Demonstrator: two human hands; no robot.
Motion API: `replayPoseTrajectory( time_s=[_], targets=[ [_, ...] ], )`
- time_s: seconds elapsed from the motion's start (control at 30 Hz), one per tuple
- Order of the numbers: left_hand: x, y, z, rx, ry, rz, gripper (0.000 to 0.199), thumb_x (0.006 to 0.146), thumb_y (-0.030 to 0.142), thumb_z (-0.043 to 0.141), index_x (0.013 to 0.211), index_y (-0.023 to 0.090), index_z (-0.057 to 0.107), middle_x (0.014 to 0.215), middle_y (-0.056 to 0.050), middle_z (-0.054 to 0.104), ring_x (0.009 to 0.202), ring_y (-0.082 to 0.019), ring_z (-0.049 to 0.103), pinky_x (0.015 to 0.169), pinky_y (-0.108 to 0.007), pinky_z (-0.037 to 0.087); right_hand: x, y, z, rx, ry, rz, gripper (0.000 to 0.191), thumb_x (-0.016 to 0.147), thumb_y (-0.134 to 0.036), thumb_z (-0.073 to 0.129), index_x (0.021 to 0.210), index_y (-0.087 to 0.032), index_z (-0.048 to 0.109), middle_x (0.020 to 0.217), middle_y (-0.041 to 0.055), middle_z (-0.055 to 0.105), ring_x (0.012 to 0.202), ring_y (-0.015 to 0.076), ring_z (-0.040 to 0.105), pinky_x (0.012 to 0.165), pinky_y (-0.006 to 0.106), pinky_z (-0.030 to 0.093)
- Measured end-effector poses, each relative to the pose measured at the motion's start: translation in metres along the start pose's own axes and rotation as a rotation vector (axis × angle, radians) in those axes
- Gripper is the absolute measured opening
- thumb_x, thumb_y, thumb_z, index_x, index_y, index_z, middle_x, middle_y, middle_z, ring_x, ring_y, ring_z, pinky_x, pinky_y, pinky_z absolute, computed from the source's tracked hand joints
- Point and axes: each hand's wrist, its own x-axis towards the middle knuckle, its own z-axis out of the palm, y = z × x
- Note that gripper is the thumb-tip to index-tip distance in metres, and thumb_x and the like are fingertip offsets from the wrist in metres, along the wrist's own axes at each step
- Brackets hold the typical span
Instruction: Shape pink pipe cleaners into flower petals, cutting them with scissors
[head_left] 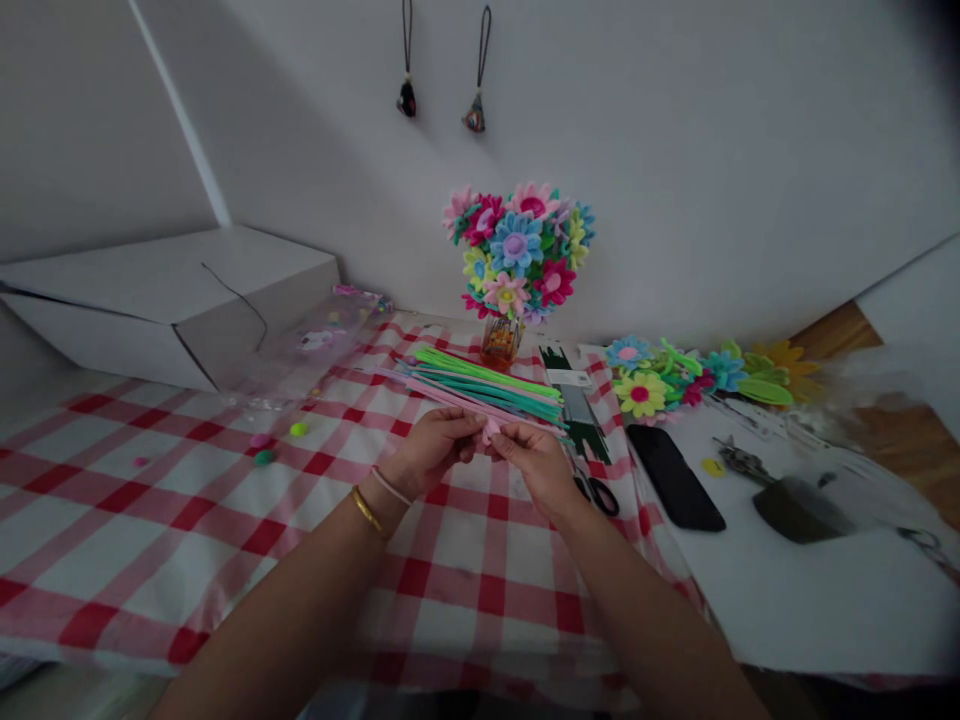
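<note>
Between my two hands is a small pink fuzzy piece (491, 428), pinched by the fingertips of both. My left hand (441, 447) grips it from the left, with a gold bangle and a pink band on that wrist. From the right, my right hand (534, 458) holds it between thumb and forefinger. Just beyond the hands lies a bundle of green, teal and pink pipe cleaners (487, 388) on the checked tablecloth (315, 530). Black-handled scissors (600, 495) rest by my right wrist, partly hidden by it.
A glass vase (501, 342) of fuzzy flowers (517, 245) stands at the back. At left are a white box (172, 290), a clear plastic bag (315, 345) and small pompoms (263, 457). More flowers (641, 395) and a black phone (675, 477) lie to the right.
</note>
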Motion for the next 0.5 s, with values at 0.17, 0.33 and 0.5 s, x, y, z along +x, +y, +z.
replayPoseTrajectory(
  time_s=[0.17, 0.33, 0.5],
  targets=[
    [-0.0006, -0.001, 0.0021, 0.111, 0.023, 0.084, 0.018, 0.066, 0.027, 0.066, 0.064, 0.012, 0.057, 0.056, 0.001, 0.053, 0.043, -0.004, 0.042, 0.043, -0.019, 0.027, 0.0008, -0.0033, -0.0031, -0.119, 0.076, 0.024, 0.016, 0.07, -0.033, 0.062, 0.073, -0.017, 0.064, 0.068, -0.0001, 0.063, 0.063, 0.0115, 0.055, 0.063, 0.024, 0.043],
    [0.0026, -0.0038, -0.0011, 0.058, 0.048, 0.047, 0.022, 0.066, 0.029, 0.066, 0.06, 0.013, 0.053, 0.052, 0.003, 0.05, 0.041, -0.004, 0.041, 0.042, -0.019, 0.027, 0.0003, -0.0033, -0.0042, -0.336, 0.129, -0.098, 0.014, 0.071, -0.03, 0.06, 0.076, -0.018, 0.065, 0.07, -0.0003, 0.064, 0.064, 0.0124, 0.055, 0.062, 0.024, 0.042],
    [0.0025, -0.0055, -0.0014, 0.084, 0.003, 0.021, 0.018, 0.064, 0.027, 0.068, 0.066, 0.012, 0.059, 0.059, 0.001, 0.056, 0.044, -0.004, 0.041, 0.044, -0.02, 0.027, -0.0022, -0.0036, -0.0032, -0.434, 0.16, -0.137, 0.015, 0.073, -0.031, 0.057, 0.076, -0.019, 0.065, 0.069, 0.0003, 0.064, 0.063, 0.0131, 0.055, 0.06, 0.024, 0.041]
  ],
)
